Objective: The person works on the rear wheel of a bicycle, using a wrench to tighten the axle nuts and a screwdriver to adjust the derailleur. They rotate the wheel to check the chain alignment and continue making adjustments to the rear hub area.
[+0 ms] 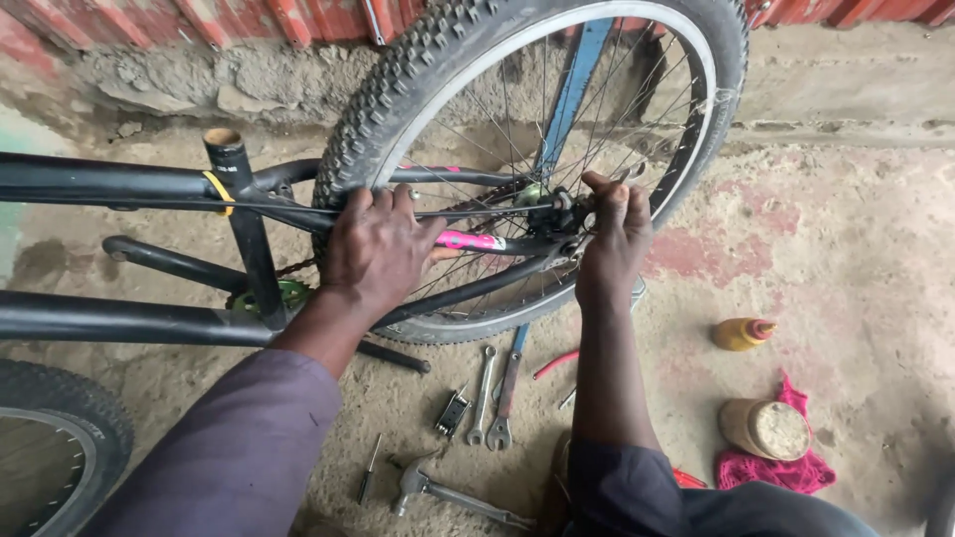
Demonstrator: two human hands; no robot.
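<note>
upturned bike's rear wheel [537, 149] sits in the frame [119, 184] mid-adjustment: left hand [378, 249] clamped on the stays, right hand [612, 234] pinching the axle nut [567, 211], spanners [492, 398] lying unused on the floor [846, 249].

Spanners [489, 396] on ground [846, 259] under wheel [527, 149]

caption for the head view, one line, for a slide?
Left hand grips the frame stay beside the rear wheel while the right hand works at the hub axle; spanners lie on the concrete floor.
</note>
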